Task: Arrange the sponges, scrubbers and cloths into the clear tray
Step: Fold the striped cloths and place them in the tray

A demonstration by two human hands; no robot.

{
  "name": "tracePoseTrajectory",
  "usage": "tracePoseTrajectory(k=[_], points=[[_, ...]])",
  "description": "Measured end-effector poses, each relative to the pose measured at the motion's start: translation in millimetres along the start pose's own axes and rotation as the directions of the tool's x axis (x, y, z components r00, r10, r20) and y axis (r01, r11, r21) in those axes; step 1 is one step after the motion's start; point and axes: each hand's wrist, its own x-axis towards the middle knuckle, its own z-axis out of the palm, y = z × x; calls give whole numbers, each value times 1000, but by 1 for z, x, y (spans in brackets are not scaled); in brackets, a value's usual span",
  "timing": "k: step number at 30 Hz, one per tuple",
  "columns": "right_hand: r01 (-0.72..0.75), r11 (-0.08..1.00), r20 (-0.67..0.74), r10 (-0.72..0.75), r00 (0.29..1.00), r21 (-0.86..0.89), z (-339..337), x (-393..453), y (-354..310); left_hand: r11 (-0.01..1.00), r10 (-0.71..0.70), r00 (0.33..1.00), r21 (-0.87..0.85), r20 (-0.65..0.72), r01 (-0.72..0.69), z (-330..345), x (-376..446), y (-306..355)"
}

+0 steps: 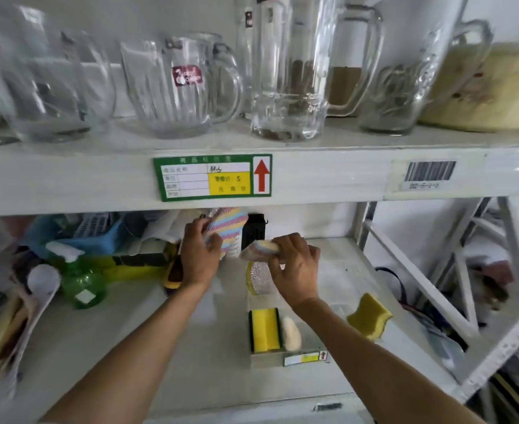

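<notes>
My left hand [198, 255] grips a pastel striped cloth [227, 228], held up at the back of the lower shelf. My right hand [294, 264] pinches a small pale striped sponge [259, 249] just right of it. Below the right hand a silver glitter scrubber with a yellow edge [259, 278] stands in the far end of the clear tray [267, 358]. At the tray's near end stand a yellow and green sponge [265, 330] and a cream sponge [291, 333]. A loose yellow sponge [369, 316] lies on the shelf right of the tray.
Glass mugs and pitchers [178, 87] fill the upper shelf, whose front edge carries a green price label [212, 177]. On the lower shelf's left are a green bottle [82, 286], a blue basket [96, 234] and a white scoop [42, 280]. A white frame [429, 289] stands right.
</notes>
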Motion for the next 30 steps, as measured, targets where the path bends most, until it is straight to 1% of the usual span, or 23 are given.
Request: tracePoseTrajectory(k=[2,5,7,11,14,18,23,26,30], points=[[-17,995,3,17,1000,-95,-10,-2,27,996,93,994,7,59,-93,21,1,22],[-53,980,36,61,997,-189,-19,-10,64,976,207,947,16,246,-218,55,-1,42],[-66,970,78,86,993,-233,-24,-14,84,972,218,912,9,347,-236,77,-5,51],[-49,955,208,114,971,-294,-32,-11,108,976,152,871,68,468,-206,115,-16,60],[-43,952,289,135,948,-304,-35,-6,115,974,108,849,115,517,-194,139,-23,57],[8,954,414,122,902,-298,-32,-2,117,987,-6,843,140,538,-82,160,-31,53],[-10,949,469,166,867,-316,-23,-2,124,987,-106,827,160,552,20,176,-33,46],[-9,945,475,173,863,-327,-18,-1,128,982,-108,819,191,564,-2,182,-31,42],[-5,939,441,167,882,-345,-12,0,132,969,-73,813,235,578,-80,188,-28,37]])
